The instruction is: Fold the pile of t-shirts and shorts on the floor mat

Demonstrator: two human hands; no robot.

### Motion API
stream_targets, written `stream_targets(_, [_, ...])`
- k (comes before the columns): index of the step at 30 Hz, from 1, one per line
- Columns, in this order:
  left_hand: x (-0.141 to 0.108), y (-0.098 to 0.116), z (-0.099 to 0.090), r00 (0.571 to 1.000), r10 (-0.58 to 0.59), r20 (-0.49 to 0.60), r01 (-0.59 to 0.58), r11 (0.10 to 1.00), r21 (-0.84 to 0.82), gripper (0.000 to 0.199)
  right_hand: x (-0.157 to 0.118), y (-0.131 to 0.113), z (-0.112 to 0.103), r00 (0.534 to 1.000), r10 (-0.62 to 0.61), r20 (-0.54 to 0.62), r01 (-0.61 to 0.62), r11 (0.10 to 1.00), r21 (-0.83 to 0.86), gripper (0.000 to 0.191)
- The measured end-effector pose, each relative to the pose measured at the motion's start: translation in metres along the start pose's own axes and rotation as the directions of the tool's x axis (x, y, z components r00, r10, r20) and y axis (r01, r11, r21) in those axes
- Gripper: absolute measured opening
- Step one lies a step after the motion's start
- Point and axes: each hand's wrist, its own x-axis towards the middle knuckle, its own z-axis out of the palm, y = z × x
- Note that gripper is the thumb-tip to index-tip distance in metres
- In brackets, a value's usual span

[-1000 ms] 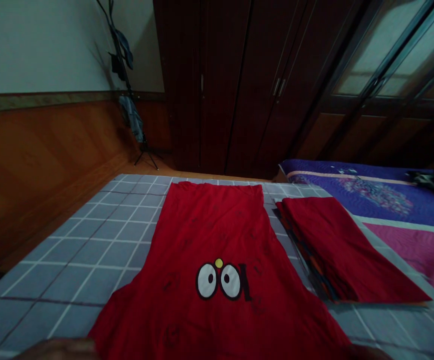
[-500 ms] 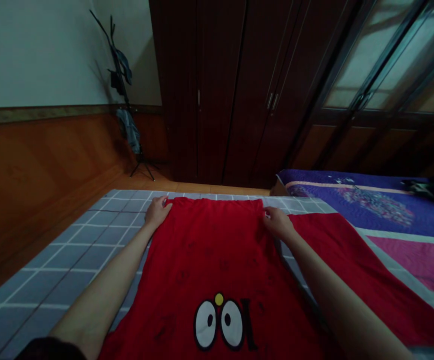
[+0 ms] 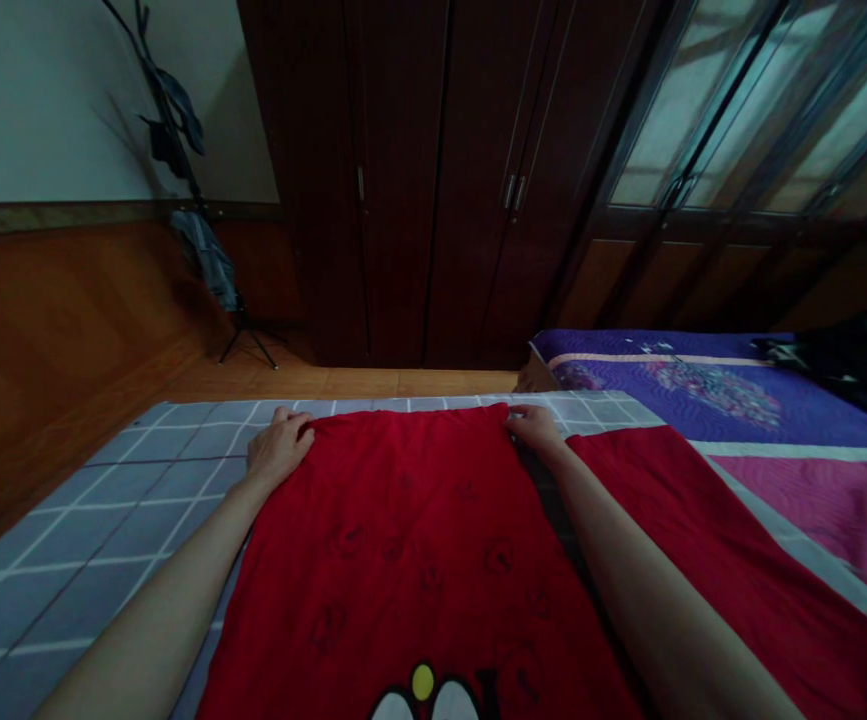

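Observation:
A red shirt [image 3: 403,520] with a cartoon-eye print lies spread over a grey checked bed sheet [image 3: 155,500], the print cut off by the bottom of the view. At the shirt's far left corner, my left hand [image 3: 280,447] grips the edge with fingers closed. My right hand [image 3: 536,432] pinches the far right corner between thumb and fingers. Between both hands the far edge is stretched nearly straight. Another red cloth piece [image 3: 703,530] lies flat to the right, partly behind my right forearm.
Right of the sheet is a purple and pink bedspread [image 3: 823,490] with a dark cloth bundle [image 3: 860,355] on it. Beyond the bed stands a dark wooden wardrobe [image 3: 395,200]. A coat rack [image 3: 170,120] with hanging items is at the far left, by the wall.
The view has shifted, so the room appears further left. The shirt's print sits lower in view, and its far edge looks smoother. Both hands still hold the corners.

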Motion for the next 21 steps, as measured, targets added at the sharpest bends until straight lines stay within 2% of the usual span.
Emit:
stream_targets(4, [0.004,-0.006,0.004,0.996,-0.014,-0.085,0.010,0.999,-0.048,0.026,-0.002,-0.005,0.004,0.998,-0.054,-0.016,0.054,0.999,-0.008,0.029])
stream_targets(10, [0.013,-0.017,0.007,0.971,-0.116,-0.209,0.087,0.986,-0.143,0.025,-0.003,-0.008,0.009,0.994,-0.012,-0.105,0.010,1.000,-0.022,0.024])
stream_targets(18, [0.018,-0.038,0.002,0.918,-0.324,-0.228,0.266,0.931,-0.250,0.027,0.005,0.001,0.007,0.977,0.062,-0.204,-0.052,0.997,0.053,0.025])
stream_targets(21, [0.018,-0.038,0.002,0.918,-0.338,-0.209,0.277,0.921,-0.274,0.026,0.004,0.001,0.006,0.976,0.054,-0.212,-0.037,0.996,0.083,0.025])
